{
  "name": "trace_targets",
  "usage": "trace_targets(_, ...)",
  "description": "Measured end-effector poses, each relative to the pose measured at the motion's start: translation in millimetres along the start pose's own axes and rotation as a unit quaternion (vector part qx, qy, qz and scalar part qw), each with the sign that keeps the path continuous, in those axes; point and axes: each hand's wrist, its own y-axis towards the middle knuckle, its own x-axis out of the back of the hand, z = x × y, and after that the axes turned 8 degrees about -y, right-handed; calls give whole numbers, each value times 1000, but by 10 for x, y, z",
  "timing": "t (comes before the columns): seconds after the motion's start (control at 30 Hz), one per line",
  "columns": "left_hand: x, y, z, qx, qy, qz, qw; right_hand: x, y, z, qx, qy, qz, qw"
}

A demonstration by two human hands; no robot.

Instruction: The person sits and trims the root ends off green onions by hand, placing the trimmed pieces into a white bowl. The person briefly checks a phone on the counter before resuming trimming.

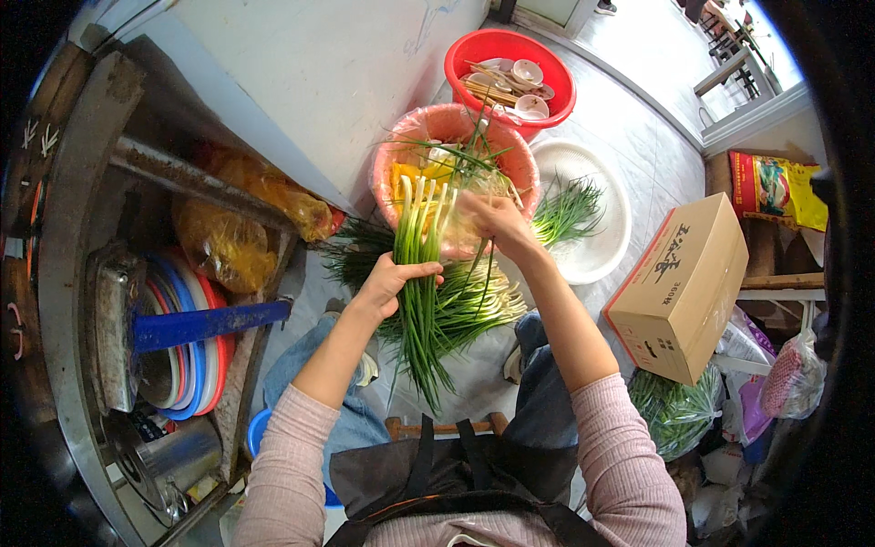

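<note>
My left hand (394,282) is wrapped round a bunch of scallions (417,314), their pale root ends pointing up and the green leaves hanging down. Just to the right of those root ends is my right hand (499,224), its fingers smeared by motion, so I cannot make out what they hold. Beyond both hands stands a bin lined with pink plastic (523,164), with yellow plastic and loose stalks inside. Under my hands a pile of scallions (488,310) lies on the floor. A smaller green bunch (570,211) rests in a white colander (605,248) at the right.
A red basin (563,98) of bowls and chopsticks stands behind the bin. At the right is a cardboard box (688,283), with bagged greens (673,410) below it. A shelf at the left holds stacked plates (187,365) and a blue-handled cleaver-like tool (210,325).
</note>
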Motion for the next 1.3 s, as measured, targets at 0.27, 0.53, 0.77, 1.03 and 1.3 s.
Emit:
trace_targets(0.27, 6, -1, 2, 7, -37, -12, 999, 45, 38, -35, -6, -35, 0, 999)
trace_targets(0.53, 53, -8, -9, 27, 10, 24, 999, 241, 229, -63, 16, 88, -203, 975)
trace_targets(0.77, 56, 18, 9, -2, -19, 13, 1000, 217, 282, -217, 66, -260, -147, 952)
trace_targets(1.03, 32, 43, 17, -20, -22, -14, 999, 65, 286, -295, 90, -250, -115, 957)
trace_targets(1.3, -13, 139, 113, -55, -26, 8, 998, -279, -18, -50, -54, -66, 141, 986)
